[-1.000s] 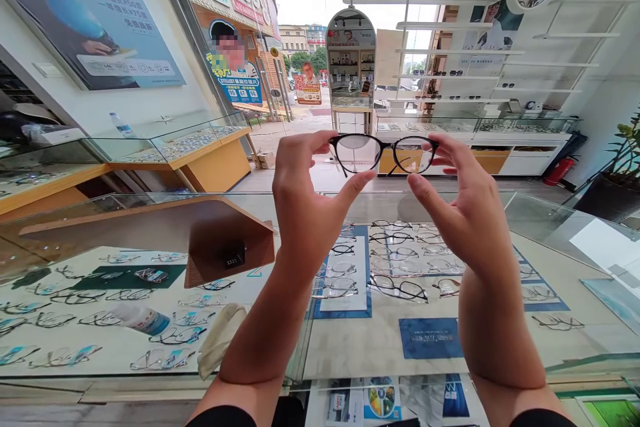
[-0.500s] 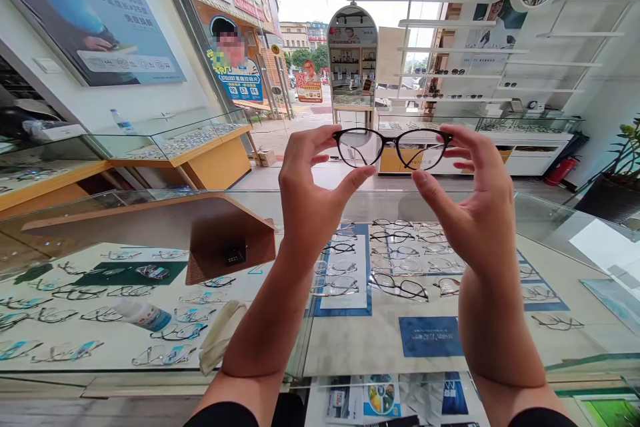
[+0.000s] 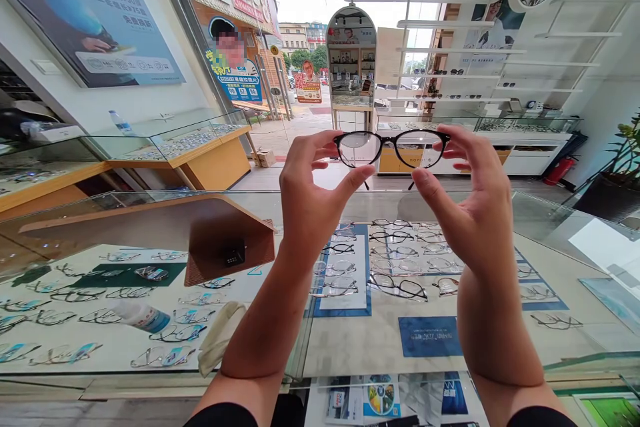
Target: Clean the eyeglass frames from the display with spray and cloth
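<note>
A pair of black-framed eyeglasses (image 3: 389, 140) is held up level above the glass counter, lenses facing me. My left hand (image 3: 311, 180) grips the left end of the frame with its fingers, the thumb close under the left lens. At the other end, my right hand (image 3: 467, 190) has its fingers on the right corner and its thumb just below the right lens. Two dark temple tips show beneath the lenses. Most of each temple is hidden. Under my arms, rows of eyeglasses (image 3: 399, 287) lie inside the display case.
On the counter at left are a wooden stand (image 3: 150, 221), a white bottle (image 3: 143, 315) and a pale cloth (image 3: 220, 339). A blue card (image 3: 430, 336) lies between my forearms. Beyond stand an arched mirror (image 3: 351, 60), a further display counter (image 3: 215, 160) and a potted plant (image 3: 613, 193).
The temples showed crossed through the lenses before; now the lenses look clear and the temple tips point down below the frame. Both hands stay almost in place.
</note>
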Available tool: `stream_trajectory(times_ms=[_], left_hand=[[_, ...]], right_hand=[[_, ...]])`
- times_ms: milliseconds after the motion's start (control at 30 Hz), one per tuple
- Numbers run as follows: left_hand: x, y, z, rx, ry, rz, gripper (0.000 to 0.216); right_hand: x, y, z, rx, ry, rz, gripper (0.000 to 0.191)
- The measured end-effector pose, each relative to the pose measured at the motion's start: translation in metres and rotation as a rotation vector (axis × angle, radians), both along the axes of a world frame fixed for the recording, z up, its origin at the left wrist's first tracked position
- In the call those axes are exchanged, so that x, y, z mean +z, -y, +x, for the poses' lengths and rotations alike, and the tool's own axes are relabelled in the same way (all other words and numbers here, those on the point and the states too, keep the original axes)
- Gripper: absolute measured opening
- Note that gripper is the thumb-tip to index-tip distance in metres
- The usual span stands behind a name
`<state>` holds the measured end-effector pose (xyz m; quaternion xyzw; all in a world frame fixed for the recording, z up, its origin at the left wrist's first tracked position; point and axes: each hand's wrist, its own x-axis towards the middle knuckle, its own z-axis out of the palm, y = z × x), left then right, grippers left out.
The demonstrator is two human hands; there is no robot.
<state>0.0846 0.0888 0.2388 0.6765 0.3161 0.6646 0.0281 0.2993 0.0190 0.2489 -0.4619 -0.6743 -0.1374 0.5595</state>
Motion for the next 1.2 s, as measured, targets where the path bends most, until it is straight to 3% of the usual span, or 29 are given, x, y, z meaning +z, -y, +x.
stream_trajectory(times_ms=[333, 733, 1200], left_hand=[[0.003, 0.009, 0.002, 0.121, -0.018, 0.093, 0.054], [0.000, 0.000, 0.002, 0.014, 0.002, 0.007, 0.055], [0.001, 0.008, 0.005, 0.147, -0.053, 0.145, 0.060]], right_hand=[[-0.003, -0.004, 0.003, 0.007, 0.017, -0.032, 0.054], [-0.001, -0.001, 0.002, 0.003, -0.004, -0.016, 0.054], [-0.009, -0.006, 0.006, 0.014, 0.003, -0.046, 0.066]])
